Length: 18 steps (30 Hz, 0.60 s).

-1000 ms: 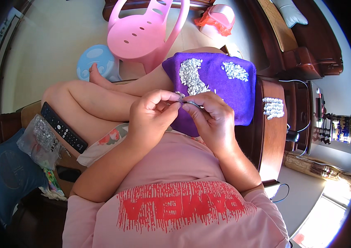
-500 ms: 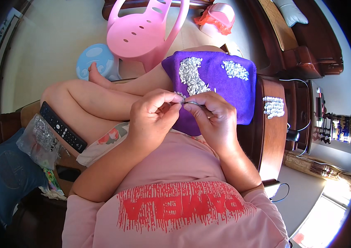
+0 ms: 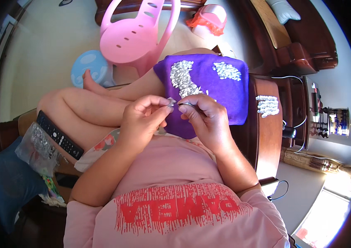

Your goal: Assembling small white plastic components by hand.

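Observation:
My left hand (image 3: 140, 124) is closed in a pinch on a small silvery bead (image 3: 171, 101). My right hand (image 3: 209, 122) has thumb and forefinger pressed together on something thin and dark (image 3: 188, 103), too small to make out. A narrow gap separates the two pinches, above the near edge of a purple cloth (image 3: 225, 103) spread over my lap. On that cloth lie a large, curved heap of silvery, grain-shaped beads (image 3: 181, 78) and a smaller heap of similar beads (image 3: 227, 71) to its right.
Beaded strands (image 3: 267, 106) lie on a wooden surface (image 3: 264, 140) at the right. Left of me are a black remote control (image 3: 59, 135), a clear bag of silvery pieces (image 3: 39, 142) and a blue cushion (image 3: 6, 182). Beyond stand a pink chair (image 3: 130, 41), blue stool (image 3: 88, 68) and pink bin (image 3: 208, 22).
My hands have drawn slightly apart; their fingertips met before, and now a small gap shows between them. The whole view has shifted a little.

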Available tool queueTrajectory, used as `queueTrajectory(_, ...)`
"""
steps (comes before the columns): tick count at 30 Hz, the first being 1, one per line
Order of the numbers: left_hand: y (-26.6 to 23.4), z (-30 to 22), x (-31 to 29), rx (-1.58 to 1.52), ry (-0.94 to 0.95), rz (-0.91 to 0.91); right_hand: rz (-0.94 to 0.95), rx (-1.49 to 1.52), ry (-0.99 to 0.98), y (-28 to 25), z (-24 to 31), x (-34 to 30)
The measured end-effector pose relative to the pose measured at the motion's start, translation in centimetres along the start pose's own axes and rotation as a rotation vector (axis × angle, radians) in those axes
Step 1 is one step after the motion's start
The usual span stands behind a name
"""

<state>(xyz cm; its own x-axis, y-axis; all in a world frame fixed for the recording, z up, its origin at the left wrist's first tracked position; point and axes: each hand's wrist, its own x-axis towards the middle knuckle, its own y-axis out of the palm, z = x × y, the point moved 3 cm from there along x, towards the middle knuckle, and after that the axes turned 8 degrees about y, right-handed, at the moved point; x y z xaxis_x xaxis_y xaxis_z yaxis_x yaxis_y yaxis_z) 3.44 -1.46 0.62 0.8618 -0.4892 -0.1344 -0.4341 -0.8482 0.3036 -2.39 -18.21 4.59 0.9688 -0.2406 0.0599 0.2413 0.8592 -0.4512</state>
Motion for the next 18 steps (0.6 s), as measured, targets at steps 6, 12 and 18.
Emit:
queueTrajectory(6, -0.7, 0.9, -0.2, -0.268, -0.317, 0.015, -0.318, -0.358, 0.148, -5.0, -3.2, 3.0)
queueTrajectory(12, -0.3, 1.0, -0.2, -0.326, -0.389, 0.107, -0.321, -0.750, -0.067, -6.7, -7.4, 6.9)
queueTrajectory(18, -0.1, 0.8, -0.2, -0.398, -0.372, 0.138, -0.317, -0.864, -0.094, -6.1, -7.7, 8.3)
